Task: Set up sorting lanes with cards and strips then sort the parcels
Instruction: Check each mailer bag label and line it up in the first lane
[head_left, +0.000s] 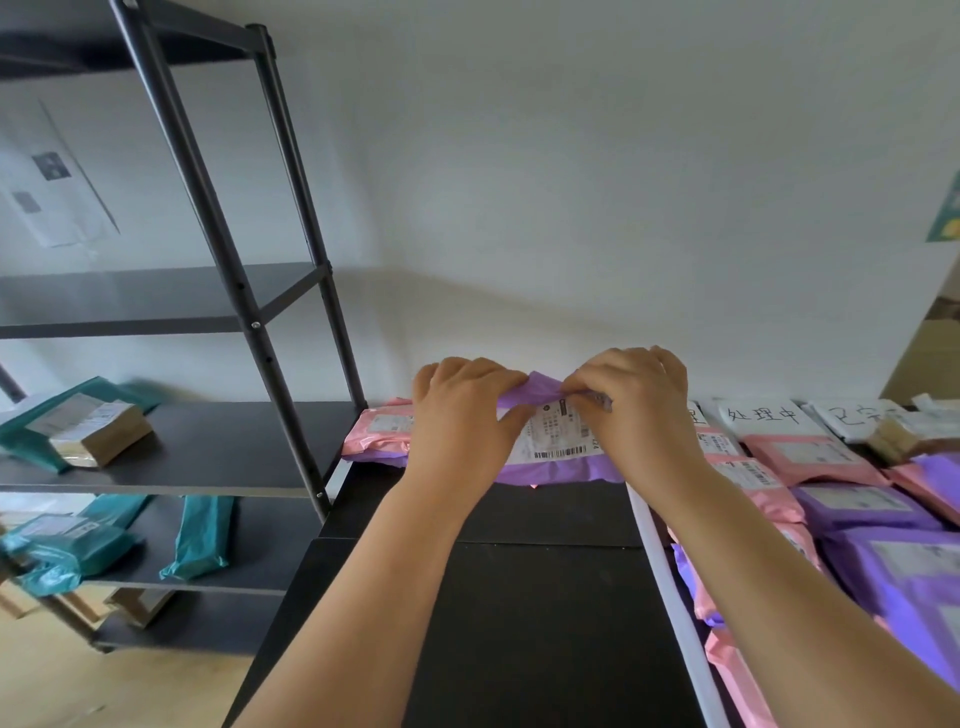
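Observation:
A purple parcel (558, 470) with a white shipping label lies at the far end of the black table (530, 597), against the wall. My left hand (460, 415) grips its left upper edge and my right hand (634, 400) pinches its top edge beside the label. A pink parcel (376, 431) lies just left of it, partly under it. A white strip (670, 592) runs down the table to the right of my arms. White cards with handwritten characters (761, 415) stand at the back right, with pink and purple parcels (852, 509) lined up below them.
A black metal shelf rack (218, 260) stands at the left, holding teal parcels (192, 540) and a brown box (101, 436). A white wall rises directly behind the table. More parcels fill the right edge of the table.

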